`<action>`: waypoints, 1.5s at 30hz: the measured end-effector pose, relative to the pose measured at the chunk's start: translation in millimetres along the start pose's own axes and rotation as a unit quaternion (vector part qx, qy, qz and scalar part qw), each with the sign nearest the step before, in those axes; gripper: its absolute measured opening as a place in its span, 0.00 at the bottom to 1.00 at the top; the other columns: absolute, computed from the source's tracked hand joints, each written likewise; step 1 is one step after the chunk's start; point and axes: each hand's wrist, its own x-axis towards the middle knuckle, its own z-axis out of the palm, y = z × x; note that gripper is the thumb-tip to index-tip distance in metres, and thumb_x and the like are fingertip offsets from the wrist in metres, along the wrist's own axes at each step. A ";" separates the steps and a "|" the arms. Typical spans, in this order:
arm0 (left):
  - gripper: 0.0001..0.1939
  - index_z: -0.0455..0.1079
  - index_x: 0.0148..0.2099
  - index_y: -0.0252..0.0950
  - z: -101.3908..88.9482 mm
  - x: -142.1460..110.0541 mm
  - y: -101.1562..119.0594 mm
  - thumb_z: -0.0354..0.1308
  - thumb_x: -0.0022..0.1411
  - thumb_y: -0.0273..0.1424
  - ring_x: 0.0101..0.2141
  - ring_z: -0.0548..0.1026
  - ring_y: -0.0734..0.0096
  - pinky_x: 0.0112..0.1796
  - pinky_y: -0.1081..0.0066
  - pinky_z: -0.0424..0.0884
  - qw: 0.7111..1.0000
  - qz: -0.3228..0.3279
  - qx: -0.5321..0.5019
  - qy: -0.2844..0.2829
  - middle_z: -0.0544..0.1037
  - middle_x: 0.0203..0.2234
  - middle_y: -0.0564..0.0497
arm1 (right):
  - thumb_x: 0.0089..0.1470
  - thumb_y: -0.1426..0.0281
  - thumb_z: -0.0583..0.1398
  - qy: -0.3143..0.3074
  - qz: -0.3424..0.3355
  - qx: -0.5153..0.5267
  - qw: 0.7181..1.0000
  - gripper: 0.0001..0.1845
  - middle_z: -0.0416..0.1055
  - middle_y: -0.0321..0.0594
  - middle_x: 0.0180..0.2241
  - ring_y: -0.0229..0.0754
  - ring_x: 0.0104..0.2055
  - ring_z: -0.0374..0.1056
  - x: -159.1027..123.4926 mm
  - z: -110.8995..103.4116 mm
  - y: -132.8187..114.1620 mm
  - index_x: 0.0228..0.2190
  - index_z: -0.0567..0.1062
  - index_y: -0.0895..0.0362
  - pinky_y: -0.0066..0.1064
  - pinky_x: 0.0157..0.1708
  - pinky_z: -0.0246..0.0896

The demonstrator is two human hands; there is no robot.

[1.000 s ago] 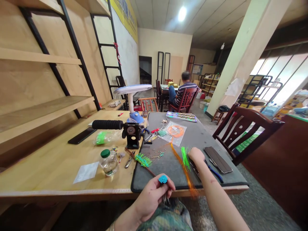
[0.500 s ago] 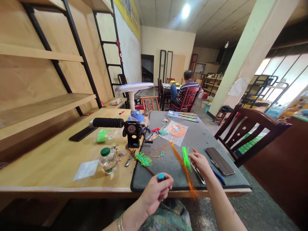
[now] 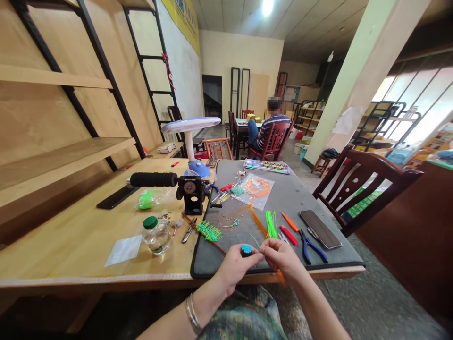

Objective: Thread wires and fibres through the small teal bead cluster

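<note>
My left hand (image 3: 235, 267) is closed round a small bundle with a blue top (image 3: 246, 249), held just above the near edge of the grey mat (image 3: 293, 198). My right hand (image 3: 281, 259) sits right beside it, fingers pinched on a thin green strand (image 3: 255, 241) that points at the blue bundle. Just beyond my hands lie a bunch of bright green strands (image 3: 271, 223) and a long bunch of orange strands (image 3: 260, 226) on the mat.
A black hand-crank tool (image 3: 191, 190) stands at the mat's left edge, with a teal-tipped bundle (image 3: 209, 231) and small glass jar (image 3: 156, 234) near it. Blue pliers (image 3: 310, 245), red cutters, a dark phone (image 3: 319, 228) lie right. A wooden chair (image 3: 364, 184) stands right; a person sits far back.
My right hand left the green strands on the mat and came back to my left hand with a strand pinched. The left hand rose slightly toward it.
</note>
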 end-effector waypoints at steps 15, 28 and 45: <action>0.17 0.72 0.25 0.31 -4.6 -2.3 -2.1 0.68 0.41 0.41 0.23 0.61 0.76 0.27 0.73 0.55 1.000 -0.012 0.005 -0.019 0.68 0.17 0.57 | 0.41 0.58 0.63 -0.008 0.006 0.019 1.000 0.15 0.54 0.23 0.10 0.27 0.13 0.44 -3.1 5.1 9.3 0.19 0.67 0.56 0.23 0.14 0.35; 0.17 0.67 0.27 0.32 -16.0 -1.7 -6.3 0.71 0.39 0.33 0.15 0.49 0.88 0.18 0.78 0.38 0.963 -0.112 -0.244 -0.024 0.56 0.14 0.63 | 0.54 0.61 0.54 0.256 -0.057 -0.478 0.838 0.15 0.75 0.48 0.36 0.47 0.40 0.68 28.1 -76.4 10.8 0.36 0.75 0.57 0.33 0.41 0.57; 0.14 0.71 0.29 0.31 -23.3 -2.1 -4.4 0.72 0.41 0.31 0.21 0.65 0.84 0.14 0.84 0.46 0.953 -0.075 -0.287 0.069 0.70 0.21 0.54 | 0.52 0.67 0.49 0.288 -0.082 -0.432 0.851 0.12 0.69 0.39 0.24 0.43 0.28 0.66 31.9 -56.9 27.8 0.33 0.70 0.57 0.30 0.28 0.55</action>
